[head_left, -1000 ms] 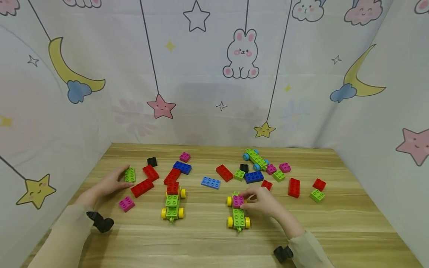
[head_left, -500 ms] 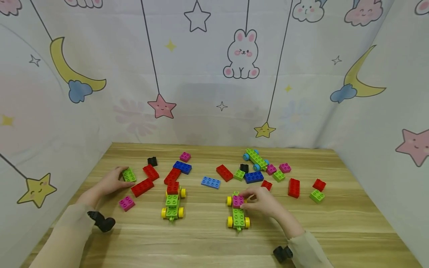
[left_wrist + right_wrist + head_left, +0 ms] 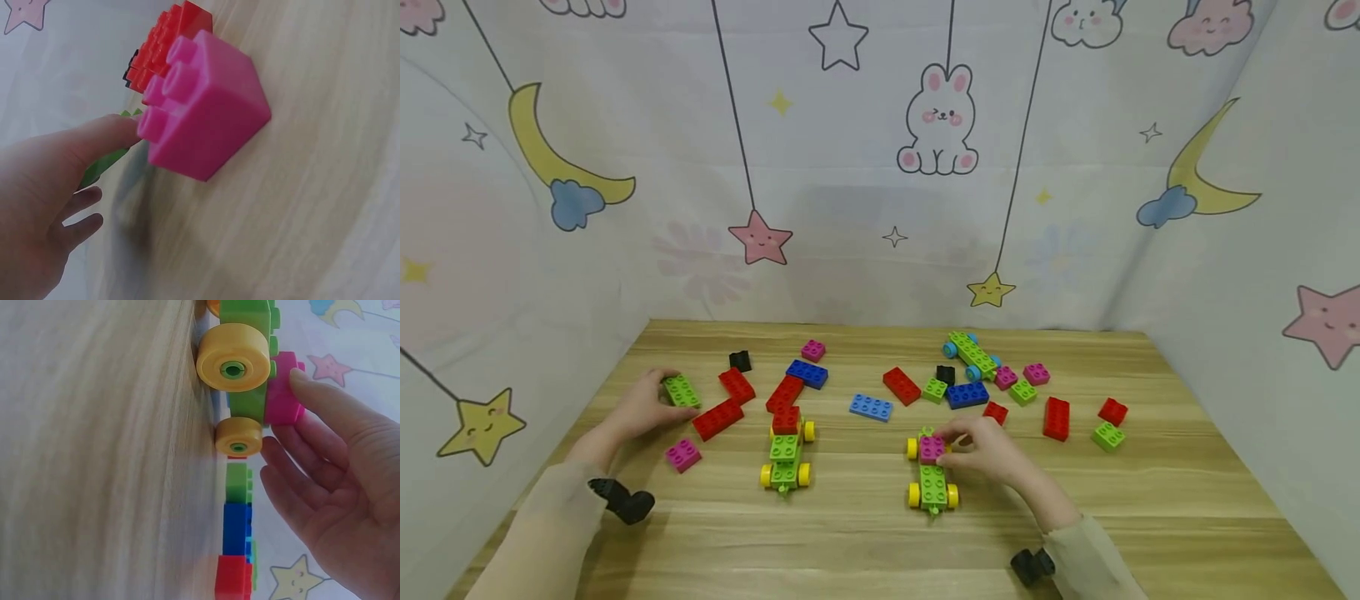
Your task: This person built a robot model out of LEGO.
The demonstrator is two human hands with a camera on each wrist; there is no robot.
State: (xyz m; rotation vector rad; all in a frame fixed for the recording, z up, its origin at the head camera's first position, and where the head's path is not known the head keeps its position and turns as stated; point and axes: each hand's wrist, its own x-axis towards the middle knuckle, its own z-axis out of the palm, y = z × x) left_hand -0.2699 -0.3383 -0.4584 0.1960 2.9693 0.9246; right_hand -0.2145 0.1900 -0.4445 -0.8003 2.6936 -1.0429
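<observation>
Left hand (image 3: 643, 406): grip part-closed, thumb and fingers holding green brick (image 3: 681, 392), left on desk (image 3: 835, 550), near long red brick (image 3: 718, 419). Mid-left: yellow-wheeled car (image 3: 785, 476). Right: green car (image 3: 933, 490); pink brick (image 3: 932, 450) on top, pinched by right hand (image 3: 988, 450), grip narrow.

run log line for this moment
left grip: holds long green brick | right grip: holds pink brick on yellow-wheeled car | blue-wheeled car: untouched

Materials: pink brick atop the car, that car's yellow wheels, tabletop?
Pink brick: likely rigid plastic, satin; crisp moulded edges, studs.
Yellow wheels: probably plastic, smooth; even colour, rounded moulded rims.
Tabletop: wood-look, low sheen; streaky grain, though could be laminate or print.
</observation>
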